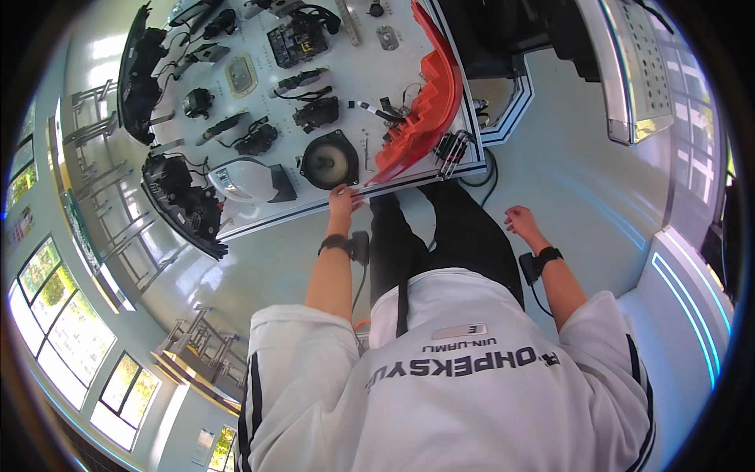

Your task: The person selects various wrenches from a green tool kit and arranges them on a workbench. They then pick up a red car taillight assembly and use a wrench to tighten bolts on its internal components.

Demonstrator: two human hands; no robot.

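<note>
Left to right. At the left edge of the tabletop [277,208] lies a black lamp housing [185,200], and beside it a white mirror shell [242,181]. Near the tabletop's lower edge, at upper centre of the frame, is the round speaker [330,160], the part nearest the left hand [344,199]. This hand is at the rim just below it, fingers loosely bent; whether they grip or merely touch the rim cannot be told. Right of the speaker, the red lamp cover [429,106] tapers towards these fingers; a careless sideways sweep could knock its narrow end. A cable [361,285] hangs from the left wrist unit [359,248] and might snag if the arm reached across the parts. Right of centre, the right hand [527,223] hangs apart from the tabletop, half curled, apparently holding nothing.
</note>
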